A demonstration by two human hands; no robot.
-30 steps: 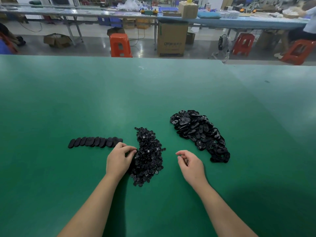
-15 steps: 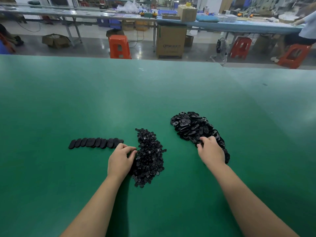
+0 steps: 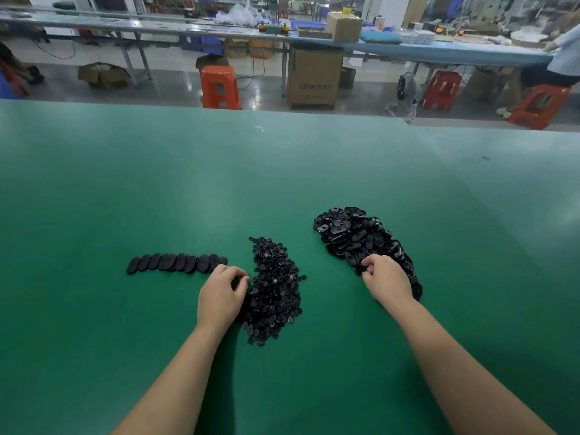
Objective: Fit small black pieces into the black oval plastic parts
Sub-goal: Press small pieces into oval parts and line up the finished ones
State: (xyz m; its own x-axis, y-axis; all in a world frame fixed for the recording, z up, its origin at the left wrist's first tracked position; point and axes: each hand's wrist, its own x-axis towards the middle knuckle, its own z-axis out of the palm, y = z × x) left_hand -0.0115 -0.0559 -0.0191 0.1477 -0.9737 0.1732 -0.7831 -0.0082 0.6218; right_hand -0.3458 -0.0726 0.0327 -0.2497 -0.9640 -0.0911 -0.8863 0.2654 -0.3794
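A heap of small black pieces (image 3: 274,288) lies in the middle of the green table (image 3: 282,171). To its right is a heap of black oval plastic parts (image 3: 354,237). A row of several overlapping oval parts (image 3: 175,263) lies to the left. My left hand (image 3: 219,296) rests at the left edge of the small-piece heap with fingers curled; whether it holds a piece is hidden. My right hand (image 3: 386,279) sits on the near end of the oval heap, and its fingertips pinch an oval part (image 3: 361,270).
The table's far edge runs across the upper view. Beyond it are orange stools (image 3: 219,86), a cardboard box (image 3: 314,76), a long workbench (image 3: 408,48) with boxes, and a seated person (image 3: 561,58) at the far right.
My right hand moved from the table's middle to the oval heap and now pinches a part at its near end. My left hand stayed at the small-piece heap.
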